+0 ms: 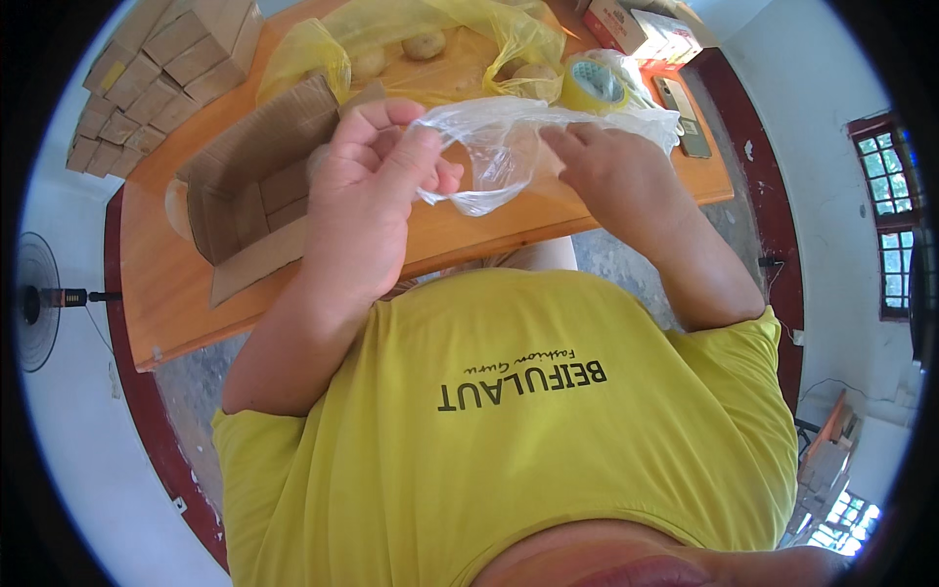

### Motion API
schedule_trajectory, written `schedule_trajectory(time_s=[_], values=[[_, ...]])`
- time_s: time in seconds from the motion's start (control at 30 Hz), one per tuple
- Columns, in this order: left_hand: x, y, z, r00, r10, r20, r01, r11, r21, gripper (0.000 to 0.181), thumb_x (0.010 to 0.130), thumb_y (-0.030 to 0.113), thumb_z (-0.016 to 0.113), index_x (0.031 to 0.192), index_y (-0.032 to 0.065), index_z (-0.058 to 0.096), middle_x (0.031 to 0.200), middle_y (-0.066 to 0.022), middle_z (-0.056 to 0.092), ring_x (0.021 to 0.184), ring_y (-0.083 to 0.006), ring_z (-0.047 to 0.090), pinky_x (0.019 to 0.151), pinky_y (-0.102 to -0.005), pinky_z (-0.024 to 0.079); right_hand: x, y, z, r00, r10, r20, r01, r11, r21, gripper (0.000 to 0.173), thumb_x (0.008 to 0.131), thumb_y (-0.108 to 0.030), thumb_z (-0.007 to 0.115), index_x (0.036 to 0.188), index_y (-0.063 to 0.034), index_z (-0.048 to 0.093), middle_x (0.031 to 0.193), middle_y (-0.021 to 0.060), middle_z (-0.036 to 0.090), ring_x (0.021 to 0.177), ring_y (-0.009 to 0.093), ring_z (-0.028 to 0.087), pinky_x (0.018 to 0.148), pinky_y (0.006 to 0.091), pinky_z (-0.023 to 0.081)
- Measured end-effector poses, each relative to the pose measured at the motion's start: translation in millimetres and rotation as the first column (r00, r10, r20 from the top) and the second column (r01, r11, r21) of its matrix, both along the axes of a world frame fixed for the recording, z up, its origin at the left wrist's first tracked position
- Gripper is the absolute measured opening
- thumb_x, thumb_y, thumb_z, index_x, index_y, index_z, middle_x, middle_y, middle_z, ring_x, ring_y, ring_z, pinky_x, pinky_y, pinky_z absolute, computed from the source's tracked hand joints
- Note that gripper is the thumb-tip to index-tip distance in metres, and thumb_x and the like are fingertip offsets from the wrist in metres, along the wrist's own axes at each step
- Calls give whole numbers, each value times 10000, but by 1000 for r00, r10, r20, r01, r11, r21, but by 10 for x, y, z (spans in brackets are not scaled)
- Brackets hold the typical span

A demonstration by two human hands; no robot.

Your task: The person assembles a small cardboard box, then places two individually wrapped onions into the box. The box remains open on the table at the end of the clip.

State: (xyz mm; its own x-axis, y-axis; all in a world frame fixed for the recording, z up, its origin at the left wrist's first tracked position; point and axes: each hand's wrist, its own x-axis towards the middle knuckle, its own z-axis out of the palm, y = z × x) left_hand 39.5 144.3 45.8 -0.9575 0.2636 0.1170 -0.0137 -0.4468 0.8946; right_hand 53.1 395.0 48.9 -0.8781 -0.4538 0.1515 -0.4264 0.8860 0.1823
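Note:
A clear thin plastic bag (506,158) stretches between my hands above the table. My left hand (374,158) pinches one edge of it between thumb and fingers. At the bag's other side is my right hand (609,161), its fingertips against the film; whether they grip it I cannot tell. Left of my left hand an open cardboard box (257,161) rests on the wooden table (440,238). Beyond my hands lies a yellow plastic bag (440,84) with several round, pale, potato-like items (424,45) in it. A roll of tape (598,82) stands near the clear bag.
Small cardboard boxes (165,81) are stacked at the far left. A smartphone (693,137) lies near the table's right end, below a red and white carton (645,37). More white plastic film is beside the tape. A fan (37,301) is at the left wall.

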Motion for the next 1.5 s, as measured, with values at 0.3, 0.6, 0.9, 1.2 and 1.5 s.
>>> schedule_trajectory(time_s=[0.3, 0.6, 0.9, 1.2, 1.5], values=[[-52, -429, 199, 981, -188, 50, 167, 945, 282, 151, 982, 92, 571, 1132, 94, 584, 744, -6, 532, 643, -101, 533, 609, -313, 541, 229, -39, 279, 889, 438, -134, -438, 898, 34, 519, 725, -161, 717, 1208, -26, 585, 1193, 126, 617, 937, 277, 638, 797, 406, 518], [129, -676, 552, 679, -622, -389, 217, 676, -704, 311, 809, 22, 699, 1114, 82, 698, 780, -57, 571, 653, -152, 522, 585, -305, 450, 218, -170, 635, 940, 334, -70, -339, 938, -73, 995, 474, -264, 876, 1368, -35, 505, 1329, 145, 554, 1091, 328, 601, 908, 427, 507], [75, -529, 644, 792, -533, -298, -174, 271, -947, 275, 859, 82, 684, 1133, 68, 703, 937, -146, 613, 826, -283, 582, 729, -347, 481, 243, -362, 912, 915, 399, 61, -400, 916, 5, 837, 533, -274, 846, 1278, -19, 561, 1225, 123, 610, 1059, 316, 618, 924, 408, 503], [111, -730, 790, 771, -469, -432, -228, 430, -874, 267, 859, -81, 553, 1063, 19, 693, 1013, -138, 625, 670, -175, 604, 603, -277, 492, 308, -295, 1019, 794, 538, 282, -550, 834, -44, 475, 685, -364, 737, 994, -16, 643, 952, 106, 648, 916, 301, 644, 866, 449, 515], [401, -802, 1033, 843, -495, -210, 10, 406, -914, 212, 823, -48, 607, 1016, -12, 686, 950, -99, 629, 611, -126, 568, 532, -269, 453, 332, -242, 915, 786, 614, 66, -614, 789, -35, 499, 888, -487, 558, 1014, -17, 668, 937, 131, 651, 847, 299, 658, 750, 439, 530]])
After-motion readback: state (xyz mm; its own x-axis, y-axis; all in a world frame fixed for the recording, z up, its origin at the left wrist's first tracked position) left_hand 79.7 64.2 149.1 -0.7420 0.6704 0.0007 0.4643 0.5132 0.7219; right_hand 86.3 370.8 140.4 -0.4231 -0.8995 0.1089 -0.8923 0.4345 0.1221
